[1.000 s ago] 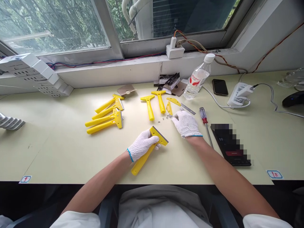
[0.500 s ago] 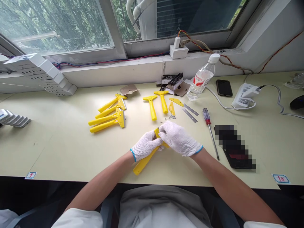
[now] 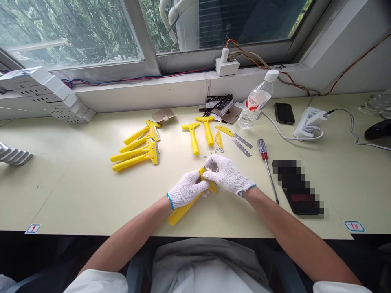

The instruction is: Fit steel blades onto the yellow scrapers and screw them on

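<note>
White knitted gloves with blue cuffs cover both hands. My left hand (image 3: pixel 188 189) is closed round the head of a yellow scraper (image 3: pixel 181 213), whose handle slants down toward the table's front edge. At the scraper's head, the fingers of my right hand (image 3: pixel 225 173) are bent in a pinch; whatever is between them is too small to make out. A strip of blade shows at the head's edge. Just beyond lie small screws (image 3: pixel 219 150), a yellow cover piece (image 3: pixel 218 139), another cover piece (image 3: pixel 225 130) and two loose blades (image 3: pixel 242 148).
Several yellow scrapers (image 3: pixel 149 154) lie at left, and two bladeless scraper bodies (image 3: pixel 193 138) stand nearer the middle. A screwdriver (image 3: pixel 265 156), a water bottle (image 3: pixel 255 101), a phone (image 3: pixel 284 113) and a power strip (image 3: pixel 308 124) are at right. Opened small boxes (image 3: pixel 222 106) lie by the wall.
My right hand has shifted slightly and its fingers have lifted and curled, showing more of the scraper's head. My left hand keeps its hold. The whole view has moved a little.
</note>
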`<state>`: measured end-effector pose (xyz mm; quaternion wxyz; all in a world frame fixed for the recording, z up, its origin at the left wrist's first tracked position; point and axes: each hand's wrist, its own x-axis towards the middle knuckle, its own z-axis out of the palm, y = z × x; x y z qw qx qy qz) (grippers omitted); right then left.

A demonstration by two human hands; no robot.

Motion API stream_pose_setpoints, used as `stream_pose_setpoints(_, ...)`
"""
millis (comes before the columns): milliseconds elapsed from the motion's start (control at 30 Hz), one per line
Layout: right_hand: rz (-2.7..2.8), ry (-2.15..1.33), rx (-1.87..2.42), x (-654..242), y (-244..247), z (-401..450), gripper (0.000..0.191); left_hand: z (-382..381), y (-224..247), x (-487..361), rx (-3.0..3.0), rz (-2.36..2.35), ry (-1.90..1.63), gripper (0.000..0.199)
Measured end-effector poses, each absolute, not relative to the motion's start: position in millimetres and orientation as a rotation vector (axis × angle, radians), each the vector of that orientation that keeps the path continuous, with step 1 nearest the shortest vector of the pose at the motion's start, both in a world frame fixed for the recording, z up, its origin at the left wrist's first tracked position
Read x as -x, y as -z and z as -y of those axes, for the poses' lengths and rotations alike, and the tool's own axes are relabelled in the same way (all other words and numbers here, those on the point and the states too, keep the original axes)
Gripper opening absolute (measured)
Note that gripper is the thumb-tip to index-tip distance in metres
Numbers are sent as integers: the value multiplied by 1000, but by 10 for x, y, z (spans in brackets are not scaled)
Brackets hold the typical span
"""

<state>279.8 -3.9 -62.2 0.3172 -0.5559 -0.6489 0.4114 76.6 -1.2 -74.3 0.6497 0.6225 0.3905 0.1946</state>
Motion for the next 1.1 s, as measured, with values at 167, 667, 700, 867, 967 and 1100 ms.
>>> stream_pose_setpoints(167,1897,-1110,1339,-2831,536,66,17,16,683,-765,-1425,-849,-391,16)
stream_pose_setpoints(667,1654,-1067,1470,-2917,596,-14,19,-7,549,-548,-2204,-1198,-377,64)
stream_pose_setpoints(700,1617,-1074,1491,-2926,604,-30,20,22,578,-586,-2225,-1212,-370,63)
stream_pose_setpoints(867,1540,-1212,1565,-2985,625,-76,23,111,680,-703,-2212,-1170,-497,61)
stream_pose_setpoints(967,1427,-1359,1520,-2985,601,-75,26,111,671,-695,-2233,-1169,-502,66)
stream_pose_setpoints(1100,1083,-1583,1346,-2965,564,-87,30,85,643,-654,-2220,-1142,-544,72)
